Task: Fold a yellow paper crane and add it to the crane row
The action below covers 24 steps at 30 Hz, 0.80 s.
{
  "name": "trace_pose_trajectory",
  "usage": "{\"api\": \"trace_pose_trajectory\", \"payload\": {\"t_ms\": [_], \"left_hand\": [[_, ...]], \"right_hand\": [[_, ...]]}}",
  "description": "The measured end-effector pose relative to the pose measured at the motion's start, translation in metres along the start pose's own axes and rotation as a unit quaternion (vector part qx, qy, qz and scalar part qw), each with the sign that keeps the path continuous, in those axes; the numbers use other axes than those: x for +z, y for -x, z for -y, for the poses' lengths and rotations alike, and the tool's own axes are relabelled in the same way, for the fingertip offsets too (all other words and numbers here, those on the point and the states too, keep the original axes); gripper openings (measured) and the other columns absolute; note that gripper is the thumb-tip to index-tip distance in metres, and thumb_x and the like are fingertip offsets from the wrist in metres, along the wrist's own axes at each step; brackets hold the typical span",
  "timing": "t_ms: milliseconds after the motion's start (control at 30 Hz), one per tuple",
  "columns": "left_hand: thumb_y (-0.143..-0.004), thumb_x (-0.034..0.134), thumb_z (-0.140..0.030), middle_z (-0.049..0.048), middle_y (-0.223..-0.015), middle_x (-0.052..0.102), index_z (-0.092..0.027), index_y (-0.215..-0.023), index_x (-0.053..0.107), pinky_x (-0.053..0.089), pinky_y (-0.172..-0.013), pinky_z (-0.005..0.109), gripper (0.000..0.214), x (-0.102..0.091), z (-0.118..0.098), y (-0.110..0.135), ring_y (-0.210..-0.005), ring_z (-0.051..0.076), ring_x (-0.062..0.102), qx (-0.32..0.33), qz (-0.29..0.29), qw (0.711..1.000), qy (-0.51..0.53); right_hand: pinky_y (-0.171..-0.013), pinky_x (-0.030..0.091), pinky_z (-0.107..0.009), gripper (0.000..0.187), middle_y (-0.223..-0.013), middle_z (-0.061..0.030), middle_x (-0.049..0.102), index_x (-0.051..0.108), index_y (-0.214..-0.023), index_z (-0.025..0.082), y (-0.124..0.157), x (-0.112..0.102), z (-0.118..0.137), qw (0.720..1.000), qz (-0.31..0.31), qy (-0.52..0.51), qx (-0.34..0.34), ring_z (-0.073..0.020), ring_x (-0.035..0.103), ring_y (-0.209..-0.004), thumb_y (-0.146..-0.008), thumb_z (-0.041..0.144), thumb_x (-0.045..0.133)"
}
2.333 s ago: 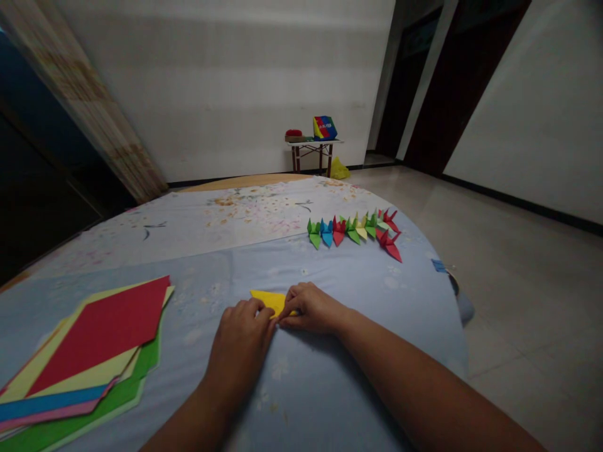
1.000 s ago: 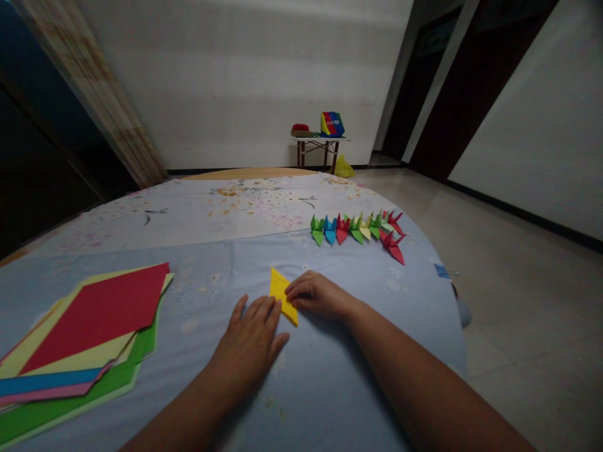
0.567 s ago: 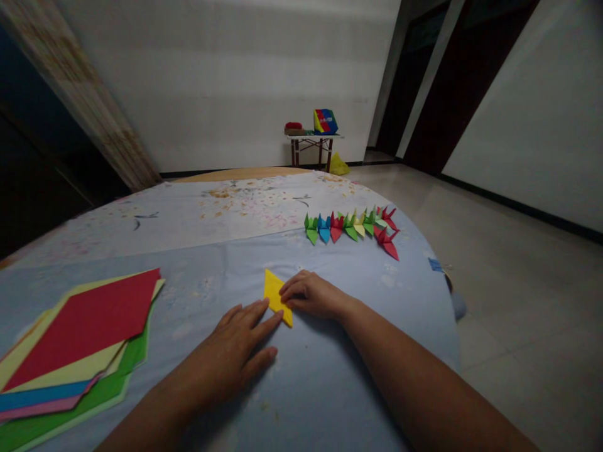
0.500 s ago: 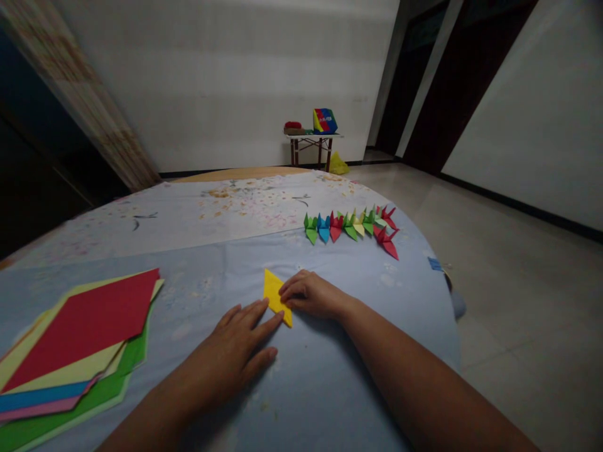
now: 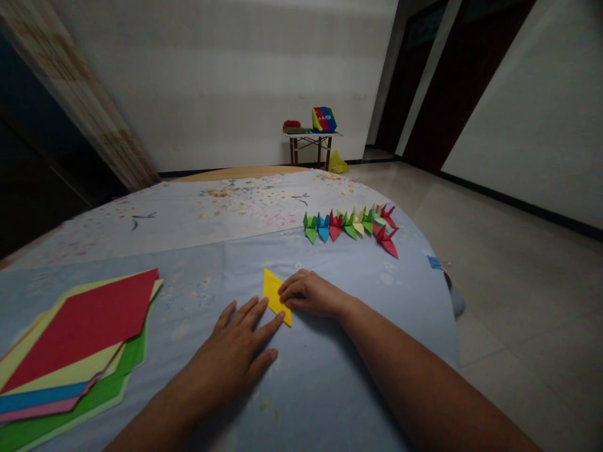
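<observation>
A folded piece of yellow origami paper (image 5: 272,290), narrow and diamond-shaped, lies on the cloth between my hands. My left hand (image 5: 238,342) rests palm down with its fingers spread, the index fingertip touching the paper's lower edge and the middle fingertip at its left side. From the right, my right hand (image 5: 311,294) bends its fingers together over the paper's right edge, thumb and fingertips pressed on it. Those fingers cover part of that edge, so the fold beneath them is hidden.
At the left lies a stack of coloured paper sheets, a red sheet (image 5: 103,320) on top. Several folded paper cranes (image 5: 335,225) stand in a row at the back right of the table, with a red crane (image 5: 386,241) before them. A small side table (image 5: 311,135) stands by the wall.
My left hand's fingers have spread slightly, the middle finger shifting a little. My right hand and the yellow paper stay in nearly the same place.
</observation>
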<state>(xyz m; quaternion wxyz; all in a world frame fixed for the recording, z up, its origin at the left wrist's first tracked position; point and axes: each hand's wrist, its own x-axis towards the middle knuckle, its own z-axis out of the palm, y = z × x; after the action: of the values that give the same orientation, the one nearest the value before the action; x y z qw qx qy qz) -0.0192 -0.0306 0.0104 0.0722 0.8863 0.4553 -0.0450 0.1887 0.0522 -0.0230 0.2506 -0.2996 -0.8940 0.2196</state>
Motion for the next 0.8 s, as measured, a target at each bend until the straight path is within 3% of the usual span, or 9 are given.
{"api": "trace_pose_trajectory", "payload": {"t_ms": [167,433,800], "left_hand": [[-0.086,0.041,-0.046,0.0088,-0.143,0.035,-0.035,-0.134,0.035,0.015,-0.104,0.056,0.050,-0.001,-0.001,0.000,-0.133,0.030,0.024,0.013,-0.018,1.000,-0.008],[-0.089,0.035,-0.048,0.0021,-0.146,0.028,-0.033,-0.139,0.022,0.014,-0.108,0.051,0.054,-0.008,0.017,0.003,-0.133,0.024,0.024,0.066,0.015,0.996,0.053],[-0.088,0.043,-0.042,0.0029,-0.144,0.031,-0.037,-0.132,0.036,0.015,-0.107,0.053,0.045,-0.015,0.023,0.004,-0.132,0.025,0.028,0.088,0.018,0.992,0.088]], "right_hand": [[-0.089,0.038,-0.030,0.012,-0.100,-0.0021,0.067,0.069,-0.087,0.022,0.000,0.000,0.001,1.000,-0.001,-0.001,0.001,-0.0151,0.059,-0.095,-0.077,0.021,0.062],[-0.090,0.037,-0.030,0.013,-0.101,-0.0018,0.067,0.069,-0.087,0.022,0.000,-0.001,0.002,1.000,0.007,0.004,0.005,-0.0150,0.059,-0.095,-0.078,0.019,0.061],[-0.090,0.037,-0.033,0.012,-0.100,-0.0057,0.066,0.069,-0.086,0.018,0.000,-0.010,0.013,0.999,0.031,-0.004,-0.020,-0.0156,0.059,-0.094,-0.075,0.017,0.064]]}}
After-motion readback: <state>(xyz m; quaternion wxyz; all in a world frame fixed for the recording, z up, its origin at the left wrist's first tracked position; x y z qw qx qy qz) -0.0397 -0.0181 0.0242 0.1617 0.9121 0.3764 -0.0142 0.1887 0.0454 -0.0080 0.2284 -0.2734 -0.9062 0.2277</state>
